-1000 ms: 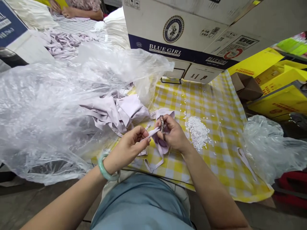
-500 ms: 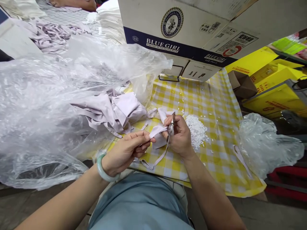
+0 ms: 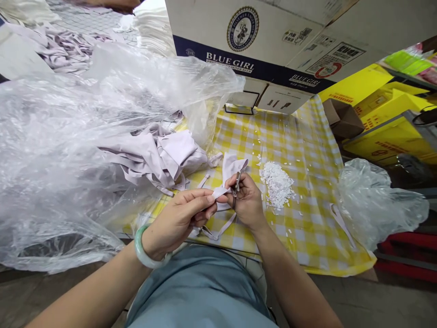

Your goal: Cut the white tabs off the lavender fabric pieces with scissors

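Note:
My left hand, with a green bangle on its wrist, pinches a pale lilac fabric piece by one end, just above the table's near edge. My right hand is closed round small metal snips and also grips the same fabric. The blades sit against the fabric between my two hands. A lilac strap hangs down from the piece onto the yellow checked tablecloth.
A heap of lilac garments spills from a large clear plastic bag at left. White trimmings lie piled right of my hands. A Blue Girl carton stands behind; another plastic bag and yellow boxes at right.
My hands have shifted the fabric slightly: the piece was turned and lifted, and the snips moved from its middle to its near end. The view has tilted down a little.

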